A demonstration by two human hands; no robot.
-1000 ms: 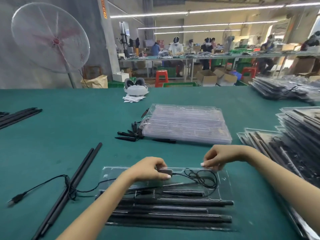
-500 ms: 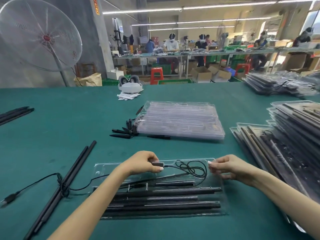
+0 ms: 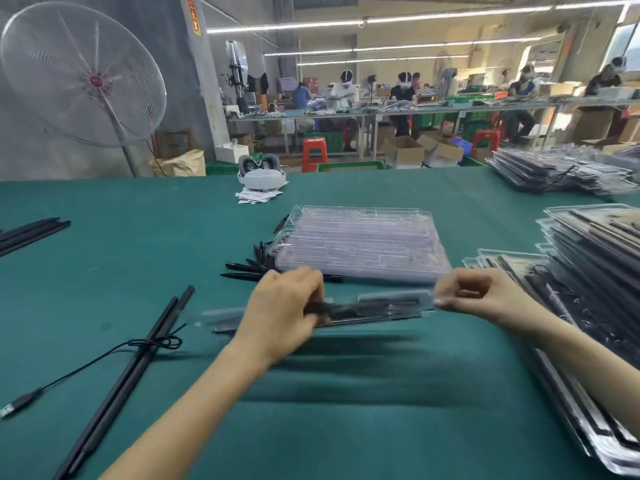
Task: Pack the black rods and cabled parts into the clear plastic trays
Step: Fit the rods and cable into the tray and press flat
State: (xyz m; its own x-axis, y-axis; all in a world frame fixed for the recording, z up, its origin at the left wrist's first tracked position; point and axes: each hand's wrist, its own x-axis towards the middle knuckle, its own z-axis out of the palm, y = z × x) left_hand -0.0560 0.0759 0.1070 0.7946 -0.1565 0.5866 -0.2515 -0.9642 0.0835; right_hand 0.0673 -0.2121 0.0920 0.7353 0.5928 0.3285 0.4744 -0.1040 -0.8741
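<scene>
Both bare forearms reach forward from the bottom of the view, the left one rising diagonally from the lower left, the right one coming in from the lower right edge. The left hand [image 3: 282, 315] shows its back to the camera, wrist bent slightly, fingers curled down and gripping the near-left part of the filled tray [image 3: 377, 308] (the fingertips themselves are blurred). The right hand [image 3: 476, 296] sits at about the same height, well apart from the left, knuckles up, fingers curled in with thumb and forefinger pinching the tray's right edge. Both hands hold it up, tilted edge-on to the camera.
</scene>
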